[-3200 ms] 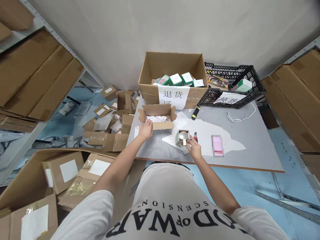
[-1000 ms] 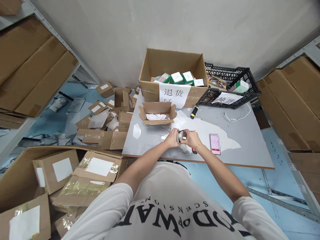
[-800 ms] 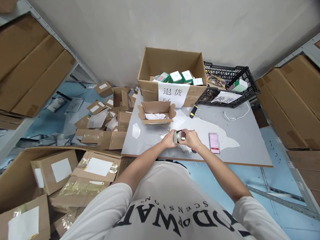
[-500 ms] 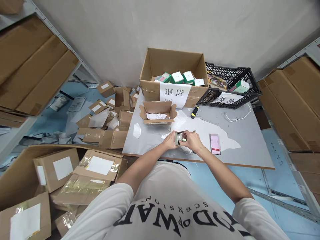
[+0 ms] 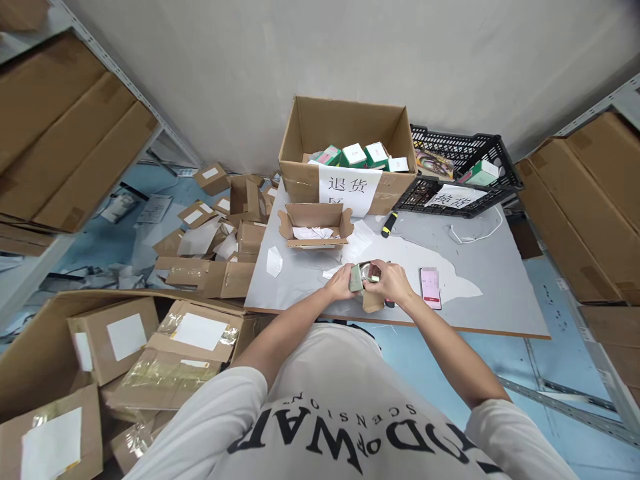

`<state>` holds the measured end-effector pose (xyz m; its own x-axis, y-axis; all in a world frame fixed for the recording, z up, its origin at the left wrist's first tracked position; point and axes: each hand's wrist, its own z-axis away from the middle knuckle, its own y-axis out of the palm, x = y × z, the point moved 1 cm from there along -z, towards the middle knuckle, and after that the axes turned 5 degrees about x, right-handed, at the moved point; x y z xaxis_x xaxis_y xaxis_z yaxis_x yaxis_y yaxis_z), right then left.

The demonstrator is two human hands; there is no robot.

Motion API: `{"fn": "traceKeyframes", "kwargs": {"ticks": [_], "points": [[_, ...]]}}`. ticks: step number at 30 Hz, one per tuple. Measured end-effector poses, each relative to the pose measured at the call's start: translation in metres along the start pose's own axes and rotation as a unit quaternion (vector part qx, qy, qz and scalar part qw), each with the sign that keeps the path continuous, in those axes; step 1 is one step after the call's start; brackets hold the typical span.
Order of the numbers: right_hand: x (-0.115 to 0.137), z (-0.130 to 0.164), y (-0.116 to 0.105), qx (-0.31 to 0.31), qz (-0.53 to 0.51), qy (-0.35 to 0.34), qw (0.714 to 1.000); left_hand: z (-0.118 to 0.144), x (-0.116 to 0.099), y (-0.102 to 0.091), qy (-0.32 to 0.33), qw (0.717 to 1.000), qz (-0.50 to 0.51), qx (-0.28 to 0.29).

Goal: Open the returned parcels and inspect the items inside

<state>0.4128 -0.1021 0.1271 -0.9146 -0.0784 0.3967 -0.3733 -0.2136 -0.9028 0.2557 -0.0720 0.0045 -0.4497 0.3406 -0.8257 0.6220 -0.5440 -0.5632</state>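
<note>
Over the front of the grey table, my left hand (image 5: 341, 283) is closed on the left side of a small pale-green box (image 5: 355, 279). The box stands open and turned toward me. A pale, glossy round item (image 5: 367, 271) shows at its opening, its exact kind too small to make out. My right hand (image 5: 393, 283) is closed on this item with bent fingers, at the right side of the box. Below the fingers hangs a brown cardboard piece (image 5: 372, 302). A dark object, mostly hidden, shows under my right hand.
Behind stand a small open carton (image 5: 316, 241) with white paper, a large carton (image 5: 303, 179) of green-and-white boxes, and a black crate (image 5: 507, 167). A yellow-black cutter (image 5: 389, 225) and a phone (image 5: 430, 288) lie on the table (image 5: 510, 300). Parcels (image 5: 197, 333) fill a big carton at left.
The small box has tilted so more of its green side shows. The brown cardboard piece now shows below my right hand. My right hand has shifted slightly right.
</note>
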Motion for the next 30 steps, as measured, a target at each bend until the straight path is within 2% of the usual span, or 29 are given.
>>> {"fn": "traceKeyframes", "kwargs": {"ticks": [6,10,12,15,18,22,26,30], "points": [[0.002,0.009,-0.002,-0.031,-0.024,-0.008,0.999,-0.003,0.003,0.001,0.007,1.000,-0.005,0.002],[0.006,0.009,-0.022,-0.074,-0.042,-0.036,0.996,0.008,0.012,0.004,0.003,0.999,0.000,0.033],[0.006,0.004,-0.033,-0.077,-0.052,-0.061,0.994,0.015,0.017,0.006,-0.005,0.999,0.009,0.037],[0.004,-0.002,-0.043,-0.076,-0.079,-0.069,0.992,0.018,0.020,0.008,-0.014,0.999,0.041,-0.021],[0.001,-0.005,-0.045,-0.093,-0.094,-0.058,0.990,0.010,0.019,0.006,-0.013,0.998,0.053,-0.036],[0.000,-0.003,-0.038,-0.064,-0.056,-0.056,0.995,0.003,0.019,0.000,-0.036,0.997,0.040,-0.051],[0.004,-0.003,-0.025,-0.002,-0.012,-0.073,0.997,0.005,0.019,-0.003,-0.038,0.997,0.037,-0.056],[0.009,-0.005,-0.014,0.041,0.039,-0.040,0.998,0.005,0.020,0.002,-0.025,0.998,0.039,-0.049]]}}
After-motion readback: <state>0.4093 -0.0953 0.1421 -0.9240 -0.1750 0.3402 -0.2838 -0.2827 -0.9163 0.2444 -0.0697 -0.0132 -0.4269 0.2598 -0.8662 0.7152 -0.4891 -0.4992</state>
